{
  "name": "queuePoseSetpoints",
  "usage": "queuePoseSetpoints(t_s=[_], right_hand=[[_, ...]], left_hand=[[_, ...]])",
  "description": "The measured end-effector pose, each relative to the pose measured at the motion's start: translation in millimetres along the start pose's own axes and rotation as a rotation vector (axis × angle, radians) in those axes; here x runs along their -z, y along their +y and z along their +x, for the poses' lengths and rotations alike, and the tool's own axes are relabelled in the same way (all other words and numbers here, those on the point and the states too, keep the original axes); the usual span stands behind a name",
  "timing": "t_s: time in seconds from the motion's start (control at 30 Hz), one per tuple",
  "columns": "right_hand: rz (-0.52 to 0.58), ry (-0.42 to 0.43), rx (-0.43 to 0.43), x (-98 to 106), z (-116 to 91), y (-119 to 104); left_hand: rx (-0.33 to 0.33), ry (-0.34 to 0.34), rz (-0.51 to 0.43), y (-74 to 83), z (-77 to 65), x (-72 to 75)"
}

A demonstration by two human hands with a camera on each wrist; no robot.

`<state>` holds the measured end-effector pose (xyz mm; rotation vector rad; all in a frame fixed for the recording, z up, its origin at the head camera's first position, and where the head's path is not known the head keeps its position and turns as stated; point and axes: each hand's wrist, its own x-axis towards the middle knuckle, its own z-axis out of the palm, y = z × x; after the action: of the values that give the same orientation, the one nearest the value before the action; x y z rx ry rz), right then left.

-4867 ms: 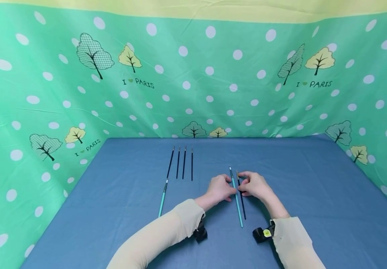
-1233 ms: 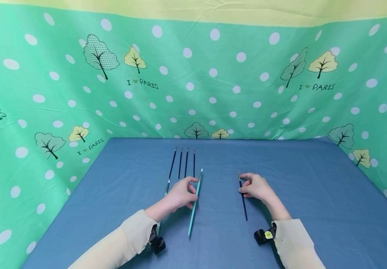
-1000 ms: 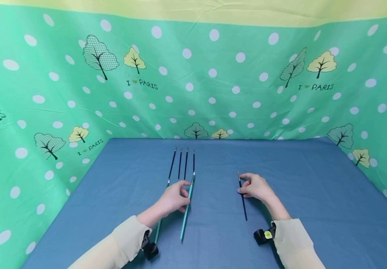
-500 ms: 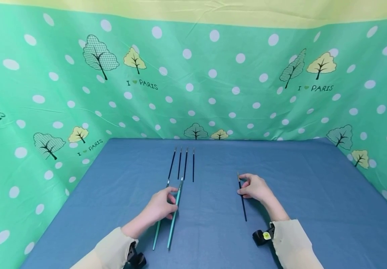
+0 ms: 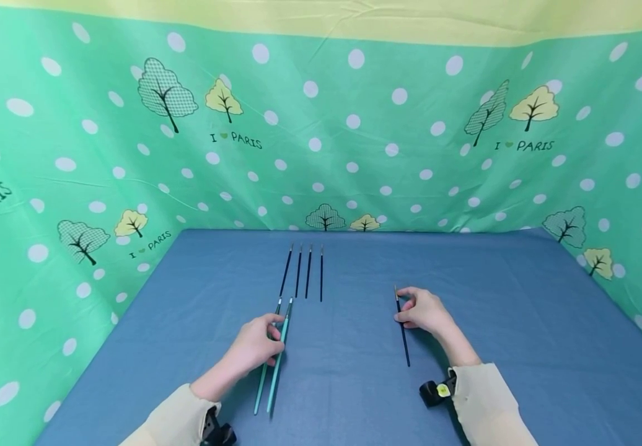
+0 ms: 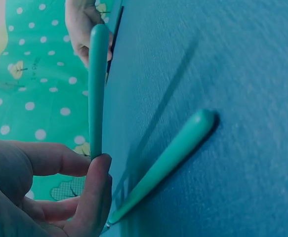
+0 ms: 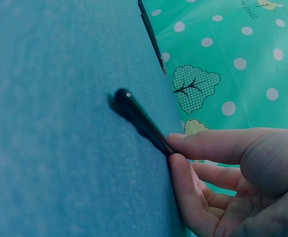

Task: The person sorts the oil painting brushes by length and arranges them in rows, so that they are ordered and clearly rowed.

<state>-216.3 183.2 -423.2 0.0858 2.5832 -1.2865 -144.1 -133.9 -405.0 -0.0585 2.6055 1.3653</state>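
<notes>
My left hand [image 5: 254, 344] pinches a turquoise paintbrush [image 5: 277, 371] between thumb and fingers, its bristles pointing away from me. In the left wrist view the handle of this held paintbrush [image 6: 97, 89] stands off the cloth, its shadow below. Just left of it a second turquoise paintbrush [image 5: 260, 393] lies on the table, partly behind the fingers. Over on the right, my right hand [image 5: 426, 311] pinches a dark-handled paintbrush [image 5: 404, 341] near its brass-coloured ferrule. The right wrist view shows that dark handle [image 7: 144, 121] slanting close over the cloth.
Several thin dark paintbrushes [image 5: 308, 272] lie side by side beyond the turquoise pair, bristles toward the back. A blue cloth [image 5: 466, 266] covers the table. Behind it hangs a green dotted curtain [image 5: 354, 142] with printed trees.
My left hand has carried the turquoise paintbrush leftward, from beside the dark one to alongside the other turquoise paintbrush. The right hand has stayed in place on its dark paintbrush.
</notes>
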Motion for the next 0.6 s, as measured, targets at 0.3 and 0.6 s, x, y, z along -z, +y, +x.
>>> queuePoseSetpoints(t_s=[0.3,0.6], right_hand=[[-0.004,0.008,-0.005,0.5,-0.6,-0.8],[-0.028,0.015,-0.006,-0.6,-1.3,-4.1]], left_hand=[[0.011,0.011,0.013,-2.6,1.2,-1.0],[-0.041,0.026,0.106,-4.2,2.2,-8.2]])
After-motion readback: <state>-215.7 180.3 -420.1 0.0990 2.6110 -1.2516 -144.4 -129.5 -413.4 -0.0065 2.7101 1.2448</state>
